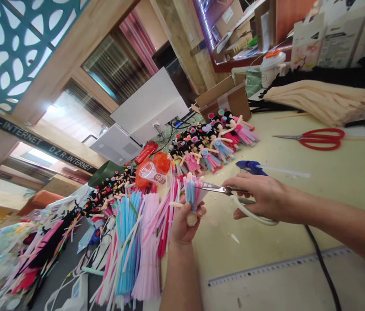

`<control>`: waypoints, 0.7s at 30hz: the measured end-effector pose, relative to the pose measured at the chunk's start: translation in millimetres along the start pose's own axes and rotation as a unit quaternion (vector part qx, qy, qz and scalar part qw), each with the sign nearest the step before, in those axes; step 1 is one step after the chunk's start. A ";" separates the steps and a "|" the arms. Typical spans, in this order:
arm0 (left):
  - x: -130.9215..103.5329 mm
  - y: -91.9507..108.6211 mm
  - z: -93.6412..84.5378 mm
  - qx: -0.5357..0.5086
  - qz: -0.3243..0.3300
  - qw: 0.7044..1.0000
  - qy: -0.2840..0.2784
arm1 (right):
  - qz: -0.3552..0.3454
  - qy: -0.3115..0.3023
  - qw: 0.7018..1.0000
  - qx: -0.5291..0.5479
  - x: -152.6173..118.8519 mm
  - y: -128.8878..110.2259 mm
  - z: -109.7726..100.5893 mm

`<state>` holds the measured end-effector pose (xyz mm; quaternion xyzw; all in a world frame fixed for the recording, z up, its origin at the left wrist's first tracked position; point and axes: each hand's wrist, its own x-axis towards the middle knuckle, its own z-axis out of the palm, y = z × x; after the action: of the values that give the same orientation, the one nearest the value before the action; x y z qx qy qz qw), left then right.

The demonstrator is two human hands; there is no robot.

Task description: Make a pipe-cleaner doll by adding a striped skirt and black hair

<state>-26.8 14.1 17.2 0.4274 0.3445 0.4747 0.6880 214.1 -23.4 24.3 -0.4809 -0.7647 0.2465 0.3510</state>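
My left hand (185, 222) is closed around a small pipe-cleaner doll (193, 196). Its pink and blue skirt strands point up, and a round beige end shows below my fingers. My right hand (260, 196) grips a pair of scissors (216, 188) with pale handles. The scissor blades reach left to the strands of the doll and touch or overlap them. Just above my right hand lies a blue glue gun (250, 167) with a clear glue stick in its back. Bundles of pink pipe cleaners (148, 250) and blue pipe cleaners (127, 246) lie left of my left hand.
Finished-looking dolls (206, 144) crowd together before a cardboard box (226, 97). Red-handled scissors (320, 139) and a beige pipe-cleaner bundle (325, 101) lie at the right. A ruler (279, 267) and a black cable (323, 263) cross the near table. Monitors (155, 108) stand behind.
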 end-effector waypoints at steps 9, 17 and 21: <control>-1.2 0.2 0.6 -0.018 -0.001 1.000 -0.014 | 0.026 -0.021 0.999 0.009 1.9 -3.4 -1.3; -1.4 0.1 -0.8 -0.006 0.003 1.000 -0.017 | 0.036 -0.022 0.999 0.020 2.3 -7.6 -4.2; -1.2 0.4 -0.9 -0.010 0.001 1.000 -0.015 | 0.034 -0.025 0.999 -0.004 2.6 -8.5 -5.4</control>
<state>-28.1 13.3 17.2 0.4274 0.3292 0.4725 0.6969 212.8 -24.4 34.6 -0.5018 -0.7573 0.2672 0.3215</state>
